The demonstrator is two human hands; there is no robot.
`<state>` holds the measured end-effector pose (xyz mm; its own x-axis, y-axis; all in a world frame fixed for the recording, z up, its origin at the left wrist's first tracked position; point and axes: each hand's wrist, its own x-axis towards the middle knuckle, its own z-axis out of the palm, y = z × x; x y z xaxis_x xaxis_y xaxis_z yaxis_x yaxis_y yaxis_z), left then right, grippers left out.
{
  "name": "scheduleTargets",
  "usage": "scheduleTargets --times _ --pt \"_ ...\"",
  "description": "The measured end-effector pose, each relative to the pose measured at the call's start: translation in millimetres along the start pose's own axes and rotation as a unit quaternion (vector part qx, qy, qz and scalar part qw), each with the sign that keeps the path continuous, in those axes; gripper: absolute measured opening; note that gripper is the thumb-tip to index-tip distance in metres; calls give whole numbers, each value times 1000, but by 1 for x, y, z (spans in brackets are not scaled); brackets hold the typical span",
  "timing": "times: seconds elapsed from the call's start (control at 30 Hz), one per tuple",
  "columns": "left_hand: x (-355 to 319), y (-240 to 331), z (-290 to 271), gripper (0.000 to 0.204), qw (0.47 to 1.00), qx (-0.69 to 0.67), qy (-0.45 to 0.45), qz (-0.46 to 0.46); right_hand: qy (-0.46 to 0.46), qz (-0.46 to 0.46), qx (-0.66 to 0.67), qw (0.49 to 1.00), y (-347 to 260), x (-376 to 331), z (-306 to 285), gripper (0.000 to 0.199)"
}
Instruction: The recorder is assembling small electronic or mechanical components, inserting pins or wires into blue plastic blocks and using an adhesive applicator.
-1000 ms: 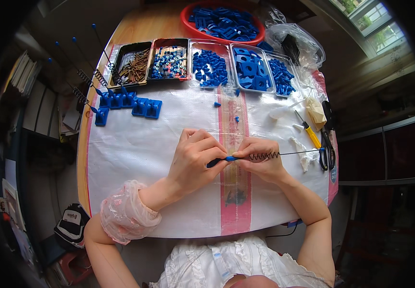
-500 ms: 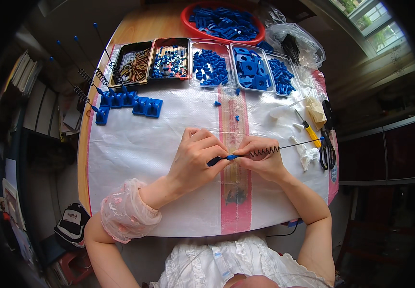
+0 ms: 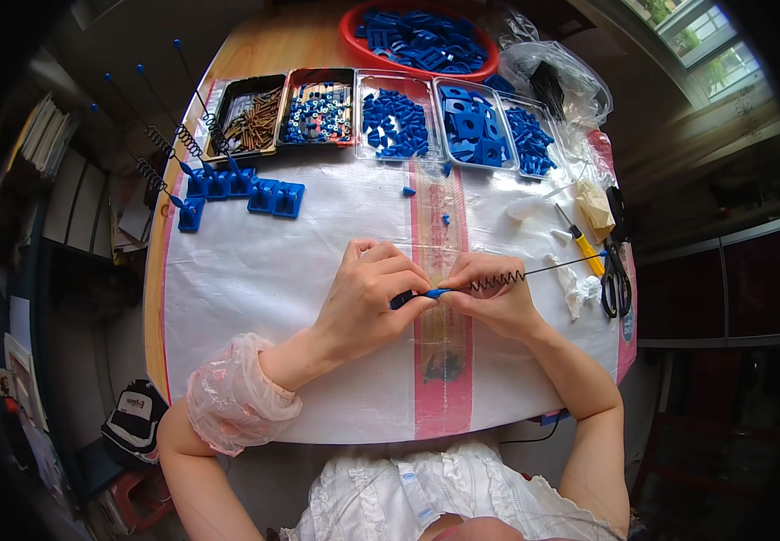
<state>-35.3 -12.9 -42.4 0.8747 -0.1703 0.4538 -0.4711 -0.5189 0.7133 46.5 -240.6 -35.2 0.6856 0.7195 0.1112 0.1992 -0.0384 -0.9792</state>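
Mid-assembly, just below the trays point(image 3: 390, 117) on the bench point(image 3: 255, 270), both hands gripped one spring rod point(image 3: 498, 279): left hand point(image 3: 374, 298) pinched its blue end, right hand point(image 3: 491, 293) its coil; seating them apparently needed steady alignment.

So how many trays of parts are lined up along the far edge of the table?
5: a black tray of brown pieces leftmost, a mixed beads tray, then three clear trays of blue parts. A red round bowl sits behind.
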Motion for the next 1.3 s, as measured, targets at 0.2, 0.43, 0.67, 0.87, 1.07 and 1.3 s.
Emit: scheduleTargets --times 0.2,0.43,0.67,0.87,1.07,1.3 --pt "0 -2 0 9 1000 -18 -9 -17 4 6 -11 1000 -1 1 1 12" --pt "1 -3 1 8 1000 -13 6 -4 26 40 13 999 -5 0 5 6" --pt "2 -3 1 8 1000 -6 12 1 46 76 36 995 -8 -2 7 4" --pt "3 1 -1 9 1000 13 16 8 55 77 16 995 -11 -2 8 3" --pt "3 0 1 11 1000 3 13 1 63 64 24 996 -7 -3 8 4" --pt "3 1 0 8 999 -46 -14 -16 71 86 67 992 -10 -3 6 2"
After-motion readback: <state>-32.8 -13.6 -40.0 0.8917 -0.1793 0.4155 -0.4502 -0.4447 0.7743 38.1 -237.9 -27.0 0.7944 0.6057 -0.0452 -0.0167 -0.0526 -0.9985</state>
